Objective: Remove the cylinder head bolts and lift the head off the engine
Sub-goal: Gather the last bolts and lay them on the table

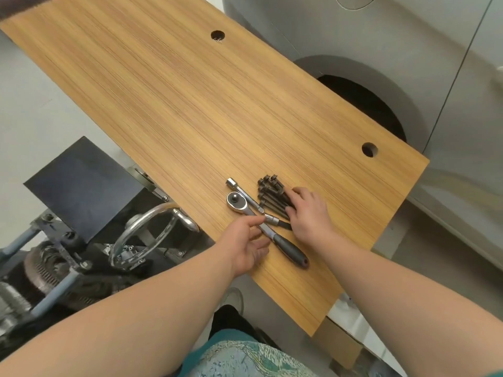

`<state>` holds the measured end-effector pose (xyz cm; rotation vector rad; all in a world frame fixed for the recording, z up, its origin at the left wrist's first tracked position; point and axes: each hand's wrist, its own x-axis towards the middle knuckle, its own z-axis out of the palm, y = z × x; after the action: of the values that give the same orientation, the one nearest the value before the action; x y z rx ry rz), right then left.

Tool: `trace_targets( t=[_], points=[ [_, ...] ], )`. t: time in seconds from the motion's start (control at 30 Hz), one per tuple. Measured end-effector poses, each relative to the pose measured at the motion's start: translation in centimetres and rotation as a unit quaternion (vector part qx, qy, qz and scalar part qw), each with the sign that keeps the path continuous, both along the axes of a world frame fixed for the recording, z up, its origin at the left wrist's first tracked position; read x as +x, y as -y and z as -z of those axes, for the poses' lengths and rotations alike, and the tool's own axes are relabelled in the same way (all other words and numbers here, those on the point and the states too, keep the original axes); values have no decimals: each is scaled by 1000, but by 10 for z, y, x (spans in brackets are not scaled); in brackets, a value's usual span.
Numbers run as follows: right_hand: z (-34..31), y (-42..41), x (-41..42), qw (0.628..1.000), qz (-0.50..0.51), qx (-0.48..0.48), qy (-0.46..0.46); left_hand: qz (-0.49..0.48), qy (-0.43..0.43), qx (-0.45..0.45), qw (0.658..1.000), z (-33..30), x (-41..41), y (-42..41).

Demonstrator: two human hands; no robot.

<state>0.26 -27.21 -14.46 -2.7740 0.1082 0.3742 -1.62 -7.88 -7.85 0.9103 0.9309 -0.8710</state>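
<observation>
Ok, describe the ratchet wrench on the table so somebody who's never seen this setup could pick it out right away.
Start at the wooden table and go to its near right end, where both hands meet. The ratchet wrench lies slanted there, between the left hand and the right hand. Unlike the plain chrome extension bar beside it and the dark bolts, it has a round head and a black grip.

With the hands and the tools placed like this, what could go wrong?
1. The dark steel head bolts lie loose under the right hand; a push may roll them toward the wooden tabletop's edge.
2. The left hand only touches the chrome black-handled ratchet, which may slide.
</observation>
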Motion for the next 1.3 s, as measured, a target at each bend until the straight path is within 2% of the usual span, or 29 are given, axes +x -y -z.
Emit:
trace_targets(
  t=[0.17, 0.3, 0.53, 0.67, 0.83, 1.0, 1.1, 1.17, 1.3],
  points=[
    [1, -2, -6, 999, 16, 44, 16, -16, -2, 0, 1000, 3, -1, 3],
    [0, 0, 1, 990, 84, 112, 26, -21, -12, 23, 999, 5, 4, -2],
    [-3, 1, 6, 988, 102, 118, 17, -3, -15, 41, 999, 7, 3, -20],
    [-6, -3, 9, 983, 135, 121, -1, 86, 34, 83, 992, 0, -4, -46],
    [-8, -15, 29, 960, 233, 156, -18, 261, 150, 155, 941, -9, -33, -111],
    [-16, -27, 39, 955, 279, 104, -2, 248, 139, 187, 940, -5, -78, -182],
    [-32, -46, 43, 965, 251, 76, 29, 226, 142, 195, 944, -9, -99, -220],
    [-51, -78, 45, 970, 214, 93, 72, 236, 162, 179, 941, -19, -116, -244],
    [-93, -186, 31, 971, 112, 170, 125, 340, 204, 150, 906, -44, -165, -293]
  ],
)
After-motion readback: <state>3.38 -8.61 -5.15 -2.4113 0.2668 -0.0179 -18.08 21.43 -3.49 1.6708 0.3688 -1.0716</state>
